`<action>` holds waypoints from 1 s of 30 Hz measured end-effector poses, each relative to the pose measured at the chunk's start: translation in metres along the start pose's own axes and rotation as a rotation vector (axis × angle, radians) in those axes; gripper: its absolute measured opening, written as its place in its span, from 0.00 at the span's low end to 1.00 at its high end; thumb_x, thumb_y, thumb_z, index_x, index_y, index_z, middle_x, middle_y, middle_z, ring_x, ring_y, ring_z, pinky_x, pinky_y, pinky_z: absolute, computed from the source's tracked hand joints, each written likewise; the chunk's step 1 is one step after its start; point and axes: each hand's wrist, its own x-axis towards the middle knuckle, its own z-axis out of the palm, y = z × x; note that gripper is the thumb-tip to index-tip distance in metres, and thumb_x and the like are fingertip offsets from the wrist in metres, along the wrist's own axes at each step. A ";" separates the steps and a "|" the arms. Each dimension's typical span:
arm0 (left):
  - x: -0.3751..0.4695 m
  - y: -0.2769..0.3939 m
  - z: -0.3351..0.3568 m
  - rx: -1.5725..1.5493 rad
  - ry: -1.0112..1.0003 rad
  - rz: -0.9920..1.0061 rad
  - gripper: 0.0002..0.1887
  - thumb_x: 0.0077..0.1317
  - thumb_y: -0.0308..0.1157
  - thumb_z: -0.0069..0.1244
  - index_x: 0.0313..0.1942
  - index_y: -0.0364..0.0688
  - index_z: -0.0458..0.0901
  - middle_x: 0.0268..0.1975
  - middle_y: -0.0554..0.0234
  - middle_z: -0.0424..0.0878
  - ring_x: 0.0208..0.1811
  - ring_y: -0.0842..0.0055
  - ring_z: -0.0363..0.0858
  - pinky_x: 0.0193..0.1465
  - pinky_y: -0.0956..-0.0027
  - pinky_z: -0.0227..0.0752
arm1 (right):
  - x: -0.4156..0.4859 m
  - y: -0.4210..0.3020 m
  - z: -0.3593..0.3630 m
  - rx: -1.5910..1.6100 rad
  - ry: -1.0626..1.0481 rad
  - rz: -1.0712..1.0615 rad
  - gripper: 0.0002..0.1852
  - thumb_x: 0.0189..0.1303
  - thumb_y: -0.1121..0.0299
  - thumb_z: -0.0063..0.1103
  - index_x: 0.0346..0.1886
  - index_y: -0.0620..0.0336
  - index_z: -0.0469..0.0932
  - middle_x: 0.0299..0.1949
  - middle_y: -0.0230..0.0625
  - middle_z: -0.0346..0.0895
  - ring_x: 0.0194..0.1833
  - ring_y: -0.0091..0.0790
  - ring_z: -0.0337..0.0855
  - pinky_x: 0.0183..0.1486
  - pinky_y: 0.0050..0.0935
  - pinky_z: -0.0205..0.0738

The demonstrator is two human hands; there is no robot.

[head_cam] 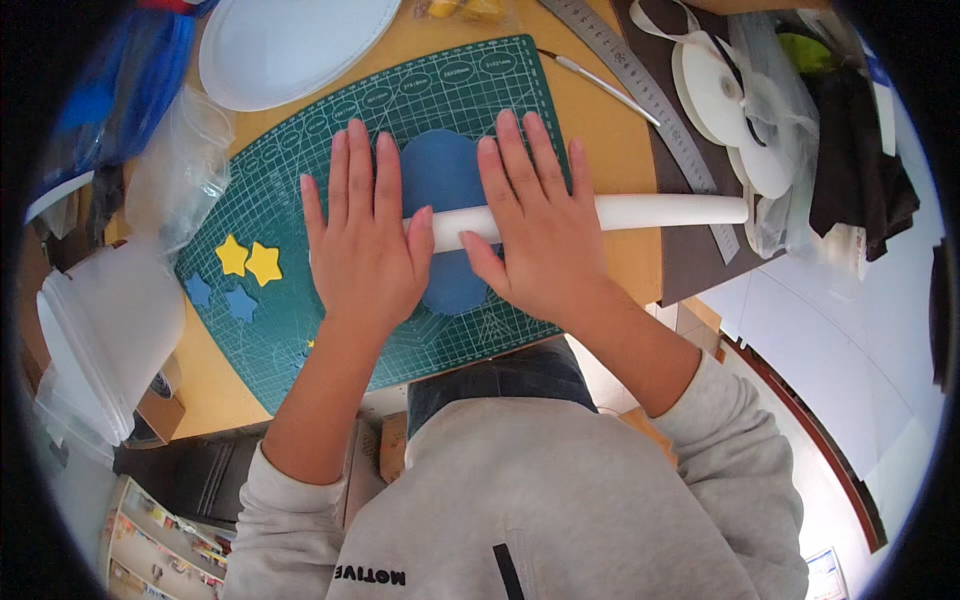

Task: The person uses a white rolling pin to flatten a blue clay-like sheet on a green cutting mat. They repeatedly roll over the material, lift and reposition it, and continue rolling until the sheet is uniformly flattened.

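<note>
A white rolling pin (pixel 667 211) lies crosswise over a flattened blue sheet of clay-like material (pixel 441 169) on a green cutting mat (pixel 405 352). My left hand (pixel 367 247) rests flat over the pin's left part, hiding most of that end. Over its middle lies my right hand (pixel 547 225), palm down, fingers extended away from me. Neither hand is wrapped around the pin. The blue sheet shows beyond and on the near side of the pin, between my hands. Left of my left hand are two yellow stars (pixel 263 263) and two blue stars (pixel 241 304).
A craft knife (pixel 609 90) and a steel ruler (pixel 645 97) lie at the upper right, beside white ribbon spools (pixel 709 90). A white round lid (pixel 296 49) is at the far side. On the left stand a white plastic tub (pixel 112 330) and clear plastic bags (pixel 180 165).
</note>
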 end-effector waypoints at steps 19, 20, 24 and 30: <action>0.092 -0.034 0.011 -0.044 0.384 0.013 0.32 0.68 0.37 0.46 0.70 0.36 0.61 0.76 0.46 0.55 0.78 0.55 0.51 0.76 0.40 0.40 | 0.092 0.035 0.005 -0.116 0.195 -0.074 0.38 0.67 0.49 0.51 0.75 0.60 0.57 0.75 0.57 0.50 0.77 0.57 0.47 0.75 0.60 0.37; 0.094 -0.034 0.011 -0.039 0.389 0.019 0.32 0.68 0.37 0.46 0.70 0.36 0.61 0.76 0.46 0.55 0.78 0.55 0.52 0.76 0.40 0.40 | 0.094 0.035 0.005 -0.116 0.210 -0.077 0.38 0.67 0.49 0.51 0.75 0.60 0.57 0.75 0.57 0.50 0.77 0.57 0.47 0.75 0.60 0.37; 0.097 -0.034 0.002 -0.010 0.421 0.059 0.32 0.69 0.39 0.46 0.70 0.35 0.61 0.76 0.46 0.54 0.78 0.56 0.51 0.76 0.41 0.39 | 0.095 0.036 0.001 -0.069 0.240 -0.068 0.39 0.67 0.50 0.52 0.74 0.62 0.56 0.75 0.59 0.49 0.77 0.57 0.47 0.75 0.60 0.37; 0.055 -0.019 0.000 0.026 0.211 -0.034 0.33 0.72 0.45 0.41 0.71 0.34 0.59 0.77 0.47 0.52 0.80 0.59 0.46 0.77 0.42 0.36 | 0.098 0.037 0.010 -0.149 0.294 -0.044 0.39 0.67 0.47 0.50 0.75 0.60 0.56 0.76 0.56 0.49 0.77 0.53 0.47 0.76 0.60 0.36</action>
